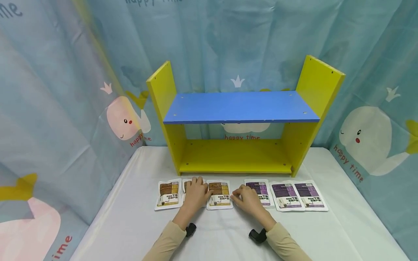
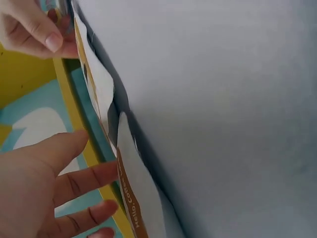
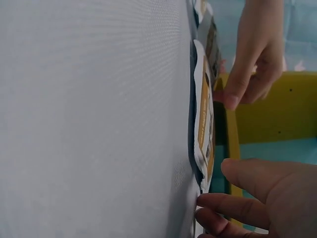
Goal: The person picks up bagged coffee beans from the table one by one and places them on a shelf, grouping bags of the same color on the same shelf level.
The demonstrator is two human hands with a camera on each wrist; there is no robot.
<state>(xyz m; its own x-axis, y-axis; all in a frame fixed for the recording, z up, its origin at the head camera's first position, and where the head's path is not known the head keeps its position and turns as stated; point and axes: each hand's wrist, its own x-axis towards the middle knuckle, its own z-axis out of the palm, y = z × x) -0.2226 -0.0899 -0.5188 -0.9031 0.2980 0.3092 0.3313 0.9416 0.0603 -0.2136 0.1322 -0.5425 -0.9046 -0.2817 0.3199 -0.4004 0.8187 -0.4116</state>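
Several flat white packets lie in a row. My left hand [image 1: 196, 194] lies over a packet [image 1: 184, 185] that it mostly hides, between a brown-labelled packet [image 1: 169, 194] and a gold-labelled packet [image 1: 219, 195]. In the left wrist view its fingers are spread, with fingertips right at a packet [image 2: 130, 193] printed "Hello, Coffee". My right hand [image 1: 247, 198] is at the gold packet's right edge and partly covers a purple-labelled packet [image 1: 262, 190]. The right wrist view shows its thumb apart from the fingers, whose tips are at the packet's [image 3: 204, 119] end.
Behind the row stands a yellow shelf unit [image 1: 235, 156] with a blue upper board [image 1: 241, 107]. Two more purple-labelled packets lie at the right, the nearer one [image 1: 286, 195] overlapping the farther one [image 1: 310, 195]. A printed curtain [image 1: 228, 43] surrounds the white table [image 1: 225, 235].
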